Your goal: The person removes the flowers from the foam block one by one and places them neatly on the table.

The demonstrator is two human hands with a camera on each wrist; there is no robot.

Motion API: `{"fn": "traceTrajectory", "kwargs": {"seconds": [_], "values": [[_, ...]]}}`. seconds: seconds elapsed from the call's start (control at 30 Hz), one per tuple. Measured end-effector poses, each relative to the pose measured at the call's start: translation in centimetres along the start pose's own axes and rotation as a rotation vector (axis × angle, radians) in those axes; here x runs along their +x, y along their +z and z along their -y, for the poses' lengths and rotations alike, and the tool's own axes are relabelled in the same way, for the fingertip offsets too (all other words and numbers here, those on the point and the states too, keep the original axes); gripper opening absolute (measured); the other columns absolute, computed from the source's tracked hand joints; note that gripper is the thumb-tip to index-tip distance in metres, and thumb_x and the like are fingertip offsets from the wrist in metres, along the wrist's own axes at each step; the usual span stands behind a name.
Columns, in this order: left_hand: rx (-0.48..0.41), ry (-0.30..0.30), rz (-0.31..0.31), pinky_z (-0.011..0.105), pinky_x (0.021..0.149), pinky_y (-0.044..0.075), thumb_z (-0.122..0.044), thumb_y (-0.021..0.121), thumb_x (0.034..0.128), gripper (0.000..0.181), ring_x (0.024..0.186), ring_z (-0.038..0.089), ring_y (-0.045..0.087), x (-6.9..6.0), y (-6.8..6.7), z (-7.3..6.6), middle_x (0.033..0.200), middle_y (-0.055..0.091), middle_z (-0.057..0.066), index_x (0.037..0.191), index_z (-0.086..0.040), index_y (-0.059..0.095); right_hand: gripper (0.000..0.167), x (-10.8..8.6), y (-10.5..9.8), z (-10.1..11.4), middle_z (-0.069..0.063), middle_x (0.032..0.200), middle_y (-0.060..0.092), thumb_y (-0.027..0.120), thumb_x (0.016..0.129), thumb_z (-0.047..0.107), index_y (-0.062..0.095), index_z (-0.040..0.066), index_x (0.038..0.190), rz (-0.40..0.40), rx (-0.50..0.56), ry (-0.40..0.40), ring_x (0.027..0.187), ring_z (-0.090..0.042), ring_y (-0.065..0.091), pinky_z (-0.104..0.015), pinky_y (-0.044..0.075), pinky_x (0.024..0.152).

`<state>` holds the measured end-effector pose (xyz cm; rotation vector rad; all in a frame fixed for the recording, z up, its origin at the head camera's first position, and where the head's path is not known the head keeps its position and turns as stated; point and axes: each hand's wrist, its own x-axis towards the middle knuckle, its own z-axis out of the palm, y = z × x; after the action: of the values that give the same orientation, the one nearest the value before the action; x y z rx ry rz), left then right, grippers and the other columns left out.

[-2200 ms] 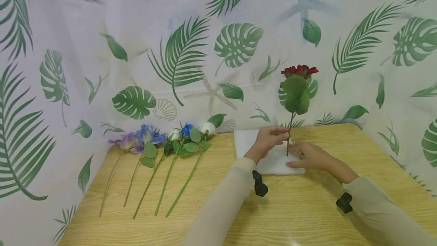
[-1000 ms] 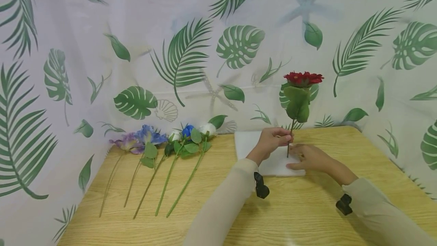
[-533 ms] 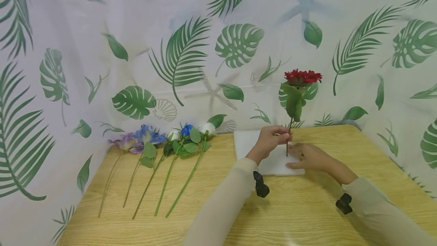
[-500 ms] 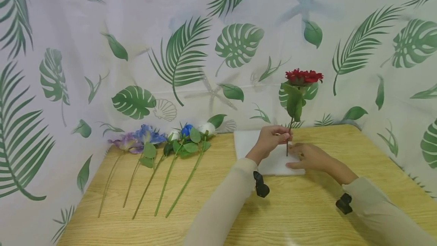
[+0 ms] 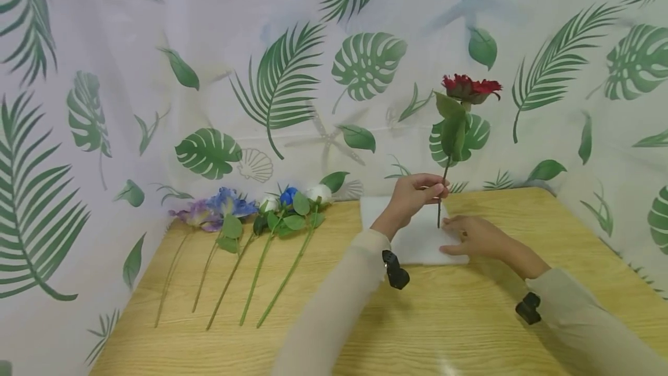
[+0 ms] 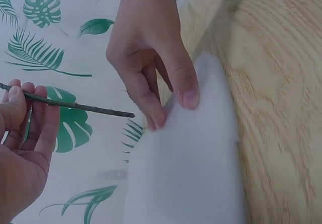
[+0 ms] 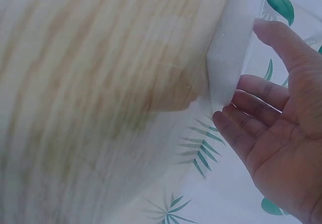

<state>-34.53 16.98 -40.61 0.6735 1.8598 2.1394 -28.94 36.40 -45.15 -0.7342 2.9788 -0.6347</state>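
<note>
My left hand (image 5: 412,199) pinches the thin brown stem of a red artificial flower (image 5: 472,89) with green leaves below its bloom. The flower stands almost upright, leaning slightly right. In the left wrist view the stem (image 6: 83,106) ends in the air, apart from the white foam block (image 6: 186,158). My right hand (image 5: 482,239) holds that block (image 5: 417,245) at its right end. Its thumb lies on the near corner and its fingers on the far side, as the right wrist view also shows. The bloom is outside both wrist views.
Several artificial flowers lie in a row on the left of the wooden table (image 5: 219,353): a purple one (image 5: 195,213), a blue-violet iris (image 5: 229,202), a blue rose (image 5: 289,195) and white roses (image 5: 319,192). A leaf-printed curtain (image 5: 292,10) hangs behind the table.
My left hand has lifted the red flower, raising its stem end above the foam block, and the bloom leans a little more to the right. My right hand has stayed at the foam's right end.
</note>
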Motion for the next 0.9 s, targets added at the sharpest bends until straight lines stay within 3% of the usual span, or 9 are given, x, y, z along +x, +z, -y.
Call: {"fn": "traceTrajectory", "kwargs": {"seconds": [0.43,0.9], "values": [[0.106,0.016,0.059,0.030,0.084,0.063,-0.004,0.065,0.0989,0.023,0.099,0.025,0.075,-1.5,-2.7,-1.2,0.118,0.072,0.027,0.118,0.007,0.071,0.064,0.0,0.3,-0.1,-0.032,0.133,0.062,0.080,0.087,0.040,0.068,-0.011,0.123,0.007,-0.019,0.023,0.115,-0.044,0.065,-0.056,0.056,0.093],[0.236,-0.037,0.092,0.035,0.080,0.065,-0.006,0.065,0.0993,0.023,0.087,0.011,0.070,-4.5,-7.6,-2.3,0.117,0.071,0.026,0.118,0.006,0.071,0.064,0.1,-0.2,0.5,-0.032,0.136,0.060,0.081,0.087,0.039,0.067,-0.011,0.125,0.028,-0.006,0.030,0.121,-0.048,0.060,-0.055,0.056,0.095]]}}
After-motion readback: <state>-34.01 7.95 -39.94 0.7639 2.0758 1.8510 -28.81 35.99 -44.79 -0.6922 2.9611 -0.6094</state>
